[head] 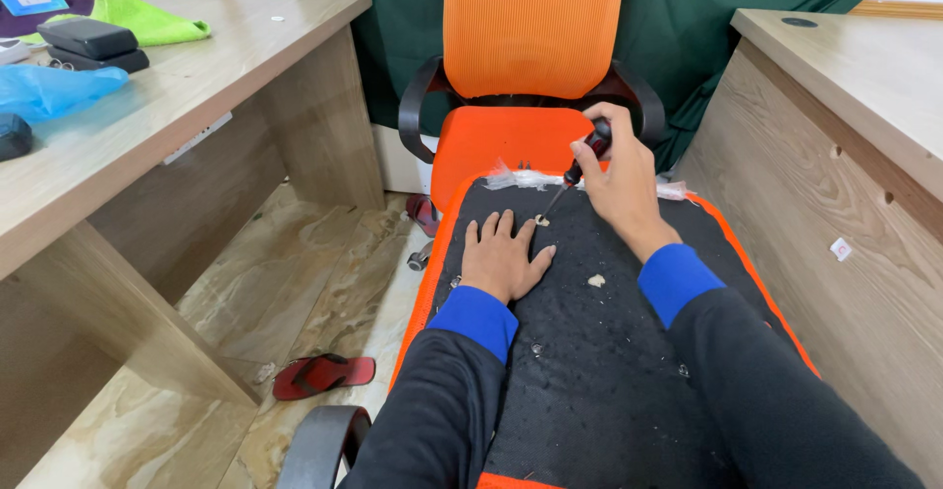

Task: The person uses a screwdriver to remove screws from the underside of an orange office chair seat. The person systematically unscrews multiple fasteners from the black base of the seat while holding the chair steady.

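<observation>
A black panel with an orange fabric edge (pixel 599 352) lies in front of me, resting against an orange office chair (pixel 530 27). My left hand (pixel 503 253) lies flat on the panel, fingers spread. My right hand (pixel 617 183) grips a red-and-black screwdriver (pixel 582 163), its tip down on the panel just beyond my left fingertips, beside a small pale scrap (pixel 541 220). Another pale scrap (pixel 596 280) lies between my wrists. Crumpled clear plastic (pixel 521 179) sits at the panel's far edge.
A wooden desk (pixel 167 86) at left carries a blue plastic bag (pixel 49 88), black cases (pixel 93 42) and a green cloth (pixel 147 20). Another wooden desk (pixel 855 126) stands at right. A red sandal (pixel 322 374) lies on the tiled floor. A black armrest (pixel 319 445) is near my left arm.
</observation>
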